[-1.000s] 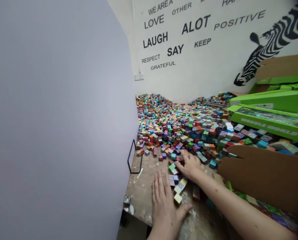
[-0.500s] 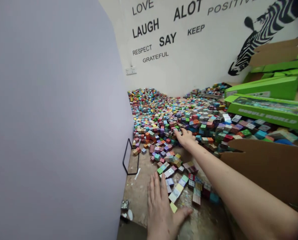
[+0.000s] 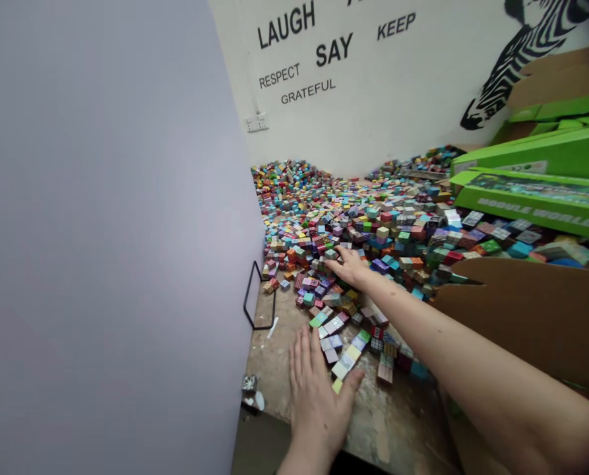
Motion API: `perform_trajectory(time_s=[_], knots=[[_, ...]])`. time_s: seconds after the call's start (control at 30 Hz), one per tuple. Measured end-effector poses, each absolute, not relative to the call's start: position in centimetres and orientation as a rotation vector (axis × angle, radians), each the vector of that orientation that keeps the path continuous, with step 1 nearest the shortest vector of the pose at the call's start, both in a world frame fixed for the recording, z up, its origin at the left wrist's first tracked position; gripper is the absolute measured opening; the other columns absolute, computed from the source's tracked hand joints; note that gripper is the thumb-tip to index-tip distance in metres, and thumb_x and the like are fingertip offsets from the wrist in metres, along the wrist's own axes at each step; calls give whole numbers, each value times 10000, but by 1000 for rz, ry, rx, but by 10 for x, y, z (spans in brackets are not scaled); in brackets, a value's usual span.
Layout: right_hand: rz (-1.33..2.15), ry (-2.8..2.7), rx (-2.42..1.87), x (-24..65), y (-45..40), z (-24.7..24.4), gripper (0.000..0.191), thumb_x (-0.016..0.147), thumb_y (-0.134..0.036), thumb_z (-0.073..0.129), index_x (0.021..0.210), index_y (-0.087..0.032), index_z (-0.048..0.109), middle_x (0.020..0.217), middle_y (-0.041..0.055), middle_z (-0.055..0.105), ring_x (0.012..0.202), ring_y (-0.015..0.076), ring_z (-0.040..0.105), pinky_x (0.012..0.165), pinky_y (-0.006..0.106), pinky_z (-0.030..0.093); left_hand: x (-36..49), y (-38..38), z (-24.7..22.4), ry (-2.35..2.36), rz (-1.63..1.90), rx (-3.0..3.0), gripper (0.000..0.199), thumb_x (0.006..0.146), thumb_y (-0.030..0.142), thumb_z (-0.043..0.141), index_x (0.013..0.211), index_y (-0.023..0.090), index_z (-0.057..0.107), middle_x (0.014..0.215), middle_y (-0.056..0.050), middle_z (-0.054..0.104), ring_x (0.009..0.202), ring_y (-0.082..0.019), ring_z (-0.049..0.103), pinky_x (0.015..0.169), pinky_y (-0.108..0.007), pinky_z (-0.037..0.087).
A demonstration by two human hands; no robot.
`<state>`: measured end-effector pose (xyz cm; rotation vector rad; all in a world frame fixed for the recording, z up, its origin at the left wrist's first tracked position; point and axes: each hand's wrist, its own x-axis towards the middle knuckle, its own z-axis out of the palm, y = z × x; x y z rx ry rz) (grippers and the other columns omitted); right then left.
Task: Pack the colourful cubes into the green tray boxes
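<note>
Small coloured blocks (image 3: 318, 198) lie in a wide, loose heap over the worn tabletop (image 3: 274, 349). My left hand (image 3: 316, 386) rests flat near the table's front edge, fingers spread, holding nothing. Just right of its fingers is a row of pale blocks (image 3: 346, 361) with green and yellow ones. Farther off, my right hand (image 3: 348, 265) reaches into the heap, its thumb and fingers apart among the blocks. No block is visibly gripped in it, and the undersides of its fingers are partly hidden.
A pale panel (image 3: 126, 231) fills the left side, with a black wire frame (image 3: 259, 297) beside it. Green boxes (image 3: 531, 204) and a brown cardboard flap (image 3: 522, 316) stand at the right. Behind the heap is a white wall with lettering.
My right hand has moved a little left in the heap, and blocks near it have shifted. My left hand stays by the pale row. The view has tilted down slightly.
</note>
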<state>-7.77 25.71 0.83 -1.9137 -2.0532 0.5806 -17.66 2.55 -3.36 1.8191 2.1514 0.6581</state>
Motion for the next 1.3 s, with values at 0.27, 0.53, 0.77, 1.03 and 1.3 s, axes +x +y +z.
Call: perform_trajectory(time_s=[0.27,0.53,0.77,1.03,1.3], knots=[[751,-2209,-1652,-67,220,22,723,845,-609,440,1459,-258,289,1446,109,383,1294,304,396,1043,414,336,-182,55,-22,2108,909,1839,529,870,387,461,1326,121,427,1353,-149,473,1261,-277,409,1069,-434,318],[700,-2266,-1232,10,132,56,751,862,-618,398,1453,-166,302,1483,124,340,1351,279,322,1115,465,268,-168,92,5,2364,369,1743,521,765,449,598,1208,192,504,1139,-128,556,1117,-316,486,910,-422,406],[717,-2314,-1315,85,23,27,607,857,-575,467,1379,-267,456,1452,70,402,1315,284,384,1056,465,363,-173,101,7,2278,353,1885,346,719,283,627,1058,224,592,1024,-82,587,1022,-271,536,878,-352,418],[750,-2199,-1320,111,-20,-4,477,873,-505,503,1321,-341,521,1443,31,418,1312,275,390,1042,435,373,-180,101,5,2197,421,2016,338,723,272,649,1053,216,606,993,-66,581,1007,-238,543,901,-325,408],[1040,-2189,-1303,105,-38,7,492,893,-551,432,1302,-303,551,1432,52,434,1294,250,422,1058,394,367,-187,107,1,2082,478,2076,326,673,238,696,988,218,614,903,-36,586,911,-218,563,839,-314,439]])
